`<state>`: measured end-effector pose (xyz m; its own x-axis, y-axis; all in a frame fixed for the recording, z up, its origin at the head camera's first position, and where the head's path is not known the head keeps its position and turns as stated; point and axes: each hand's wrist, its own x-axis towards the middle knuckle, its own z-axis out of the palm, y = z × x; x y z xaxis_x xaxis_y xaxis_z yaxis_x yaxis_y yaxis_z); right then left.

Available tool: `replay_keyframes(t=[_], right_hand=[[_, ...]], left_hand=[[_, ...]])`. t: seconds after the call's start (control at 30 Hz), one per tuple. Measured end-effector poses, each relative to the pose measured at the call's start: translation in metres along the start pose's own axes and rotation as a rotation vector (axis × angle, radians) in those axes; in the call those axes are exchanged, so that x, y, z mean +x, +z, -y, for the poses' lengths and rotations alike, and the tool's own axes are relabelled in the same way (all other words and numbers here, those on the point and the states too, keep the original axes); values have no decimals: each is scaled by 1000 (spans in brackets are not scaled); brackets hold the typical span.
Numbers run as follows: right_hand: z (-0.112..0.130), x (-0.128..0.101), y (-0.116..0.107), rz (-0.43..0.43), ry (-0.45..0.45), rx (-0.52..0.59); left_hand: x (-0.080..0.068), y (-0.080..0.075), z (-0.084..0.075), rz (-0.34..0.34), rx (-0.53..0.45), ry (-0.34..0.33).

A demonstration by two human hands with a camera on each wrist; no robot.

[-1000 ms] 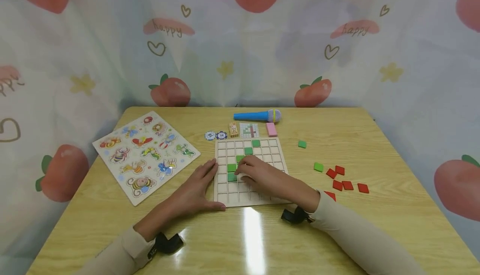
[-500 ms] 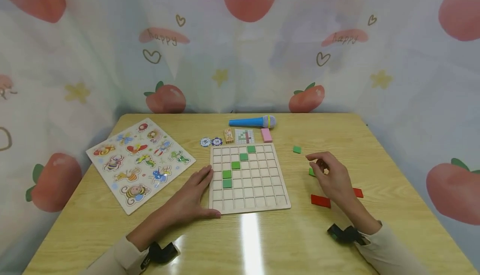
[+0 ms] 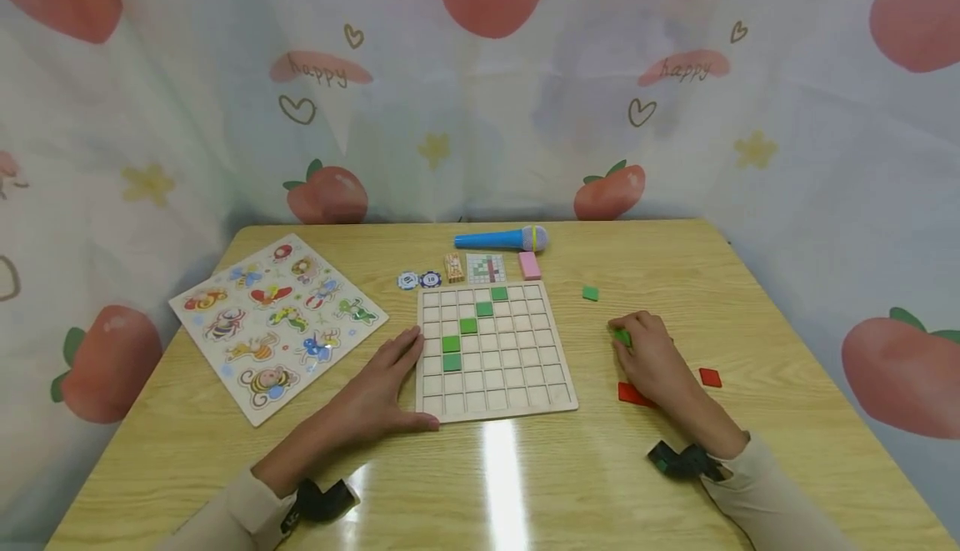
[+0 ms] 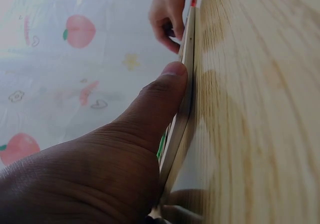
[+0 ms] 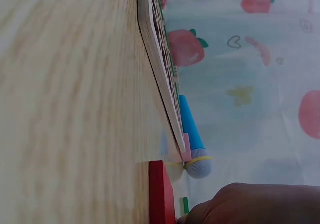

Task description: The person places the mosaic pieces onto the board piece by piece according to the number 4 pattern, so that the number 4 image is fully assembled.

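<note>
Right hand [image 3: 651, 359] is closing its grip on a green tile [image 3: 622, 337] on the table [image 3: 787, 418], right of the grid board [image 3: 491, 349]. Left hand [image 3: 378, 388] is lying flat, bracing the board's left edge. Pickup step, I judge; next needs a clean lift to a free cell.

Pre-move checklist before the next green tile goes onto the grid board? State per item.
1. Left hand steadies the grid board, thumb against its left edge: ok.
2. Right hand is on the green tile right of the board, fingers curled over it: ok; whether it is lifted off the table: cannot tell.
3. Free cells on the board: ok, only five green tiles sit in a diagonal run.
4. Pattern card beyond the board is unobstructed: ok; its detail is too small to read.
5. Path from tile to board is free of other pieces: ok.
6. Spare green tile lies in the open: ok.
</note>
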<state>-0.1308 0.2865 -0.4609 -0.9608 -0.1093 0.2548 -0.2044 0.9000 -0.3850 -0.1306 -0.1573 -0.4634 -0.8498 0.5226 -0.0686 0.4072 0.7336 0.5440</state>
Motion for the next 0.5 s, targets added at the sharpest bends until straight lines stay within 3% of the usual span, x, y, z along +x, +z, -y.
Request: replay_keyframes(t=[0.27,0.4,0.5], right_hand=[[11,2,-2,43,-17,32],[42,6,-4,94,-111,81],[73,13,-1,135,-228,73]], left_hand=[[-1,0,0,-6,7,5],[-1,0,0,-8,4,5],[-1,1,-2,-10,1,3]])
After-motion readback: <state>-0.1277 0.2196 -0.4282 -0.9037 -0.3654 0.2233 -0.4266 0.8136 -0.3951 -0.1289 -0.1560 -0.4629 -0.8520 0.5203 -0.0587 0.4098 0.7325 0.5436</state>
